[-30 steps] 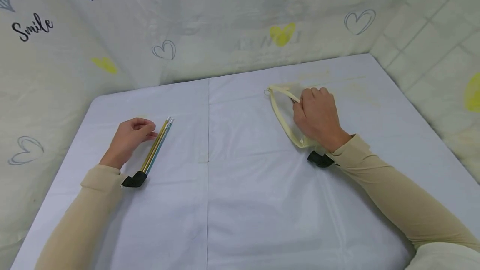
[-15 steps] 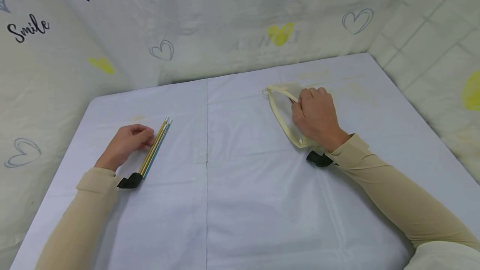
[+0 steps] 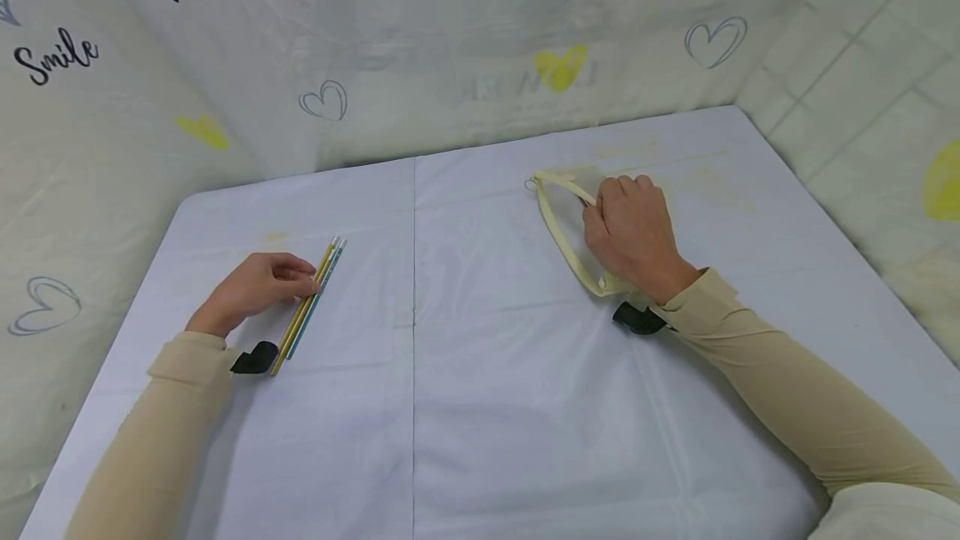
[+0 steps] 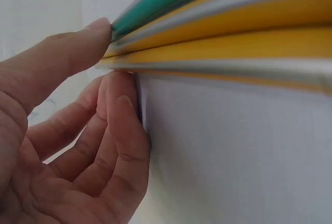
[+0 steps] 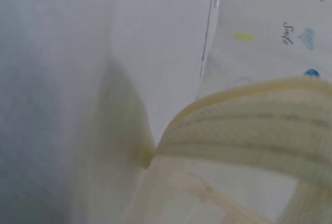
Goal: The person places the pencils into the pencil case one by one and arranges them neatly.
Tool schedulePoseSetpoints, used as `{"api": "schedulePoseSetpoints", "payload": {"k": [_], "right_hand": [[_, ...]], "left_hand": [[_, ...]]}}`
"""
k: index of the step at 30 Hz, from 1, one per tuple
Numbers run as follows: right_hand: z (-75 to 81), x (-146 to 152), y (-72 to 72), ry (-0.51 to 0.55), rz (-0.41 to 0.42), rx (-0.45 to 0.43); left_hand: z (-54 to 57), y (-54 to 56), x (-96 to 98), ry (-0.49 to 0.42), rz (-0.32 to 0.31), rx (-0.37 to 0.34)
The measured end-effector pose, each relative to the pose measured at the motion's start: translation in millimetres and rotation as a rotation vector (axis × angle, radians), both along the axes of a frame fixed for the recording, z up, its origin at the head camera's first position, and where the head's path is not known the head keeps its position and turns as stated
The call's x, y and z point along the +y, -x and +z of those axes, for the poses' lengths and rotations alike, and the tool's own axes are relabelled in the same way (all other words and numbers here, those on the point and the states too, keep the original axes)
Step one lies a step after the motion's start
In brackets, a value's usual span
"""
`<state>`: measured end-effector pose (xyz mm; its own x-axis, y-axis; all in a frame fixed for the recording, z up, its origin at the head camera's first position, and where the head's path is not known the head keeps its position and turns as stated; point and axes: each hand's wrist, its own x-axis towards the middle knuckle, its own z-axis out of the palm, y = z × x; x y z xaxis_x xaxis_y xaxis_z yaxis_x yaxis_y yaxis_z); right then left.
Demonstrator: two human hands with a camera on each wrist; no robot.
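Note:
In the head view, my left hand (image 3: 258, 286) pinches a small bundle of pencils at the left of the table. Gold-yellow pencils (image 3: 292, 330) lie alongside a teal pencil (image 3: 304, 323), slanting toward the back. In the left wrist view, the thumb (image 4: 67, 47) meets the teal side while a fingertip touches the yellow side (image 4: 249, 42). My right hand (image 3: 637, 232) grips a see-through pouch with cream trim (image 3: 559, 232), whose mouth gapes toward the left. Part of the pouch is hidden behind that hand; in the right wrist view its cream band (image 5: 238, 130) arches across.
A white cloth (image 3: 480, 407) with a centre fold covers the table. Behind it hangs a pale curtain (image 3: 420, 40) printed with hearts and "Smile". A black wrist camera (image 3: 257, 358) sits under the left wrist, another black camera (image 3: 639, 318) under the right.
My left hand has moved right and its thumb and fingers have come onto the pencils. The pencils have barely shifted. My right hand and the pouch have stayed still.

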<state>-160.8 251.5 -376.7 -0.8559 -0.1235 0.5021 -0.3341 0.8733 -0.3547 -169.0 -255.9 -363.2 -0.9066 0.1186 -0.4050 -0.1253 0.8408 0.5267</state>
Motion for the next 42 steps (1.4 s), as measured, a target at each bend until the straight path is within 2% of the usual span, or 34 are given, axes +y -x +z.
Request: {"api": "schedulePoseSetpoints", "payload": {"k": [4, 10, 23, 30, 36, 42], "right_hand": [[-0.8, 1, -0.7, 0.001, 0.004, 0.010], [-1.0, 1, -0.2, -0.005, -0.002, 0.003], [-0.9, 0, -0.2, -0.007, 0.004, 0.021], [-0.2, 0, -0.3, -0.001, 0.003, 0.020], [0.2, -1, -1.0, -0.001, 0.010, 0.020], [0.0, -1, -1.9, 0.002, 0.013, 0.020]], "left_hand": [[-1.0, 0.7, 1.8, 0.039, 0.020, -0.004], [-1.6, 1.9, 2.6, 0.035, 0.045, -0.037], [3.4, 3.4, 3.7, 0.011, 0.043, -0.036], [1.4, 4.1, -6.0, -0.048, 0.042, -0.055], [-5.2, 4.4, -14.6, -0.144, 0.062, -0.082], [-6.4, 0.6, -17.7, -0.227, 0.084, -0.094]]}}
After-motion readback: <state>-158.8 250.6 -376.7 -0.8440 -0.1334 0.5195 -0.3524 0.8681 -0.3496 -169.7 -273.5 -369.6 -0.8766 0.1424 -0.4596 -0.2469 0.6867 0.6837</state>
